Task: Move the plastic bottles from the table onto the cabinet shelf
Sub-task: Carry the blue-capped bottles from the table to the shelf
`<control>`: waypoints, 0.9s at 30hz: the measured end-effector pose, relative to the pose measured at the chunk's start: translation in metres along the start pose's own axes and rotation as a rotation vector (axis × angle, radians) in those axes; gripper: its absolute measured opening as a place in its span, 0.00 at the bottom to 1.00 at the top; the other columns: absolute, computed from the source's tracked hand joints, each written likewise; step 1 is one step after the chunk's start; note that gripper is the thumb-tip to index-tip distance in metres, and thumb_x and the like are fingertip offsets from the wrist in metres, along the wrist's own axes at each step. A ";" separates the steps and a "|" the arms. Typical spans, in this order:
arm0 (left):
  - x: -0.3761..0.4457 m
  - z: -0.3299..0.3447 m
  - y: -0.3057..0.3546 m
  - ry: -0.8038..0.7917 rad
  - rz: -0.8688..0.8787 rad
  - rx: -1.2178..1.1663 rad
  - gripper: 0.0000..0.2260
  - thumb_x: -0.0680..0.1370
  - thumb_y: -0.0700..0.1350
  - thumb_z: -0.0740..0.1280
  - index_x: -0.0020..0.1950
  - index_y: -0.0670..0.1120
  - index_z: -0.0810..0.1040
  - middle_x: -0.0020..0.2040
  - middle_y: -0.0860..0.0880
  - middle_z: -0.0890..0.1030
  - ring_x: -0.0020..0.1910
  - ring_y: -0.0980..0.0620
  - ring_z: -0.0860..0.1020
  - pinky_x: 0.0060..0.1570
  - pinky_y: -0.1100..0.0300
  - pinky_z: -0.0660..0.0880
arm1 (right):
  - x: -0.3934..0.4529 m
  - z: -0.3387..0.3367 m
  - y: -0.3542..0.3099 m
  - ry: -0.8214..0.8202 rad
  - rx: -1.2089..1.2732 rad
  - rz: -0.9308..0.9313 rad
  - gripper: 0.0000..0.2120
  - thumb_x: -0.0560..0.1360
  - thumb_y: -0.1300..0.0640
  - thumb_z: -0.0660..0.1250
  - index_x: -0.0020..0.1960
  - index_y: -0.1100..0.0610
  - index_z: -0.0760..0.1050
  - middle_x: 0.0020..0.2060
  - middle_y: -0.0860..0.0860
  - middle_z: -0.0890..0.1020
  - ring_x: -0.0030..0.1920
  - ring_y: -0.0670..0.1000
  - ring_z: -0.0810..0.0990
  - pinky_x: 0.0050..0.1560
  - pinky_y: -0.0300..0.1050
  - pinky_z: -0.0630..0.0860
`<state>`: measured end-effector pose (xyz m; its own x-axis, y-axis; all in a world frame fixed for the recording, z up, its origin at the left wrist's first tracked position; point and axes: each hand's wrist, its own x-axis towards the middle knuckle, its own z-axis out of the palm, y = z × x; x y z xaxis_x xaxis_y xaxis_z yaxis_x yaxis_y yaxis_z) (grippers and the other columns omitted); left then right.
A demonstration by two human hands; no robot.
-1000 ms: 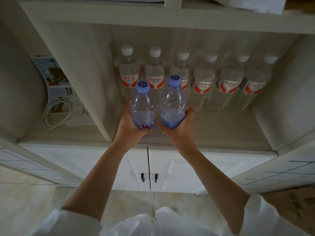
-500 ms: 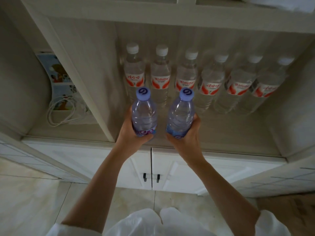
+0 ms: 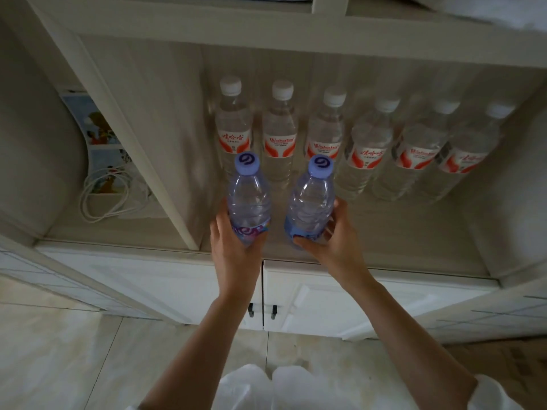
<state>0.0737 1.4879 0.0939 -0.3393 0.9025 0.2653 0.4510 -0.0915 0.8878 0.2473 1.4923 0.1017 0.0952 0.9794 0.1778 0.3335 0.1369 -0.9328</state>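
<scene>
While both arms reach into the cabinet shelf (image 3: 384, 232), L hand (image 3: 233, 250) grips one purple-capped bottle (image 3: 250, 199) at its base, R hand (image 3: 328, 241) grips another (image 3: 312, 205) — both upright, apart, near the shelf's front edge. Behind — six red-labelled bottles (image 3: 367, 155) in a row at the back.

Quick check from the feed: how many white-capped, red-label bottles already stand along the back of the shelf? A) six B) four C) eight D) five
A: six white-capped bottles stand in one row along the back of the cabinet shelf.
</scene>
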 end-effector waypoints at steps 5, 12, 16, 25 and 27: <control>0.022 0.003 -0.008 -0.005 0.000 0.008 0.37 0.68 0.41 0.78 0.73 0.44 0.66 0.63 0.46 0.75 0.60 0.52 0.73 0.55 0.64 0.70 | 0.014 0.022 -0.005 0.083 -0.069 -0.042 0.42 0.60 0.57 0.81 0.68 0.56 0.62 0.59 0.50 0.78 0.54 0.46 0.80 0.48 0.30 0.77; 0.043 0.002 -0.020 -0.010 0.006 0.022 0.38 0.68 0.40 0.77 0.74 0.44 0.63 0.67 0.45 0.74 0.65 0.47 0.74 0.61 0.53 0.74 | 0.037 0.051 -0.006 0.130 -0.048 -0.054 0.41 0.60 0.55 0.82 0.66 0.55 0.62 0.58 0.52 0.78 0.55 0.47 0.80 0.49 0.37 0.78; 0.048 0.003 -0.020 -0.017 0.002 0.011 0.37 0.69 0.39 0.76 0.75 0.43 0.62 0.69 0.44 0.72 0.66 0.47 0.73 0.64 0.53 0.72 | 0.047 0.062 -0.007 0.148 -0.033 -0.052 0.41 0.62 0.56 0.81 0.68 0.58 0.63 0.58 0.51 0.76 0.55 0.46 0.78 0.47 0.25 0.73; 0.056 0.006 -0.017 -0.033 -0.037 0.011 0.38 0.73 0.40 0.73 0.78 0.47 0.56 0.74 0.46 0.66 0.71 0.50 0.67 0.61 0.74 0.60 | 0.051 0.070 -0.007 0.183 -0.066 -0.059 0.42 0.62 0.60 0.80 0.69 0.60 0.62 0.60 0.54 0.72 0.56 0.46 0.74 0.50 0.21 0.69; 0.057 0.007 -0.017 -0.031 -0.047 0.015 0.38 0.73 0.41 0.73 0.78 0.47 0.56 0.75 0.46 0.66 0.72 0.50 0.67 0.61 0.72 0.61 | 0.050 0.071 -0.008 0.191 -0.059 -0.052 0.42 0.62 0.60 0.80 0.70 0.60 0.62 0.61 0.55 0.72 0.58 0.47 0.74 0.52 0.22 0.69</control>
<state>0.0527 1.5438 0.0912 -0.3346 0.9182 0.2120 0.4474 -0.0432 0.8933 0.1828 1.5510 0.0956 0.2502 0.9248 0.2868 0.3969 0.1722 -0.9016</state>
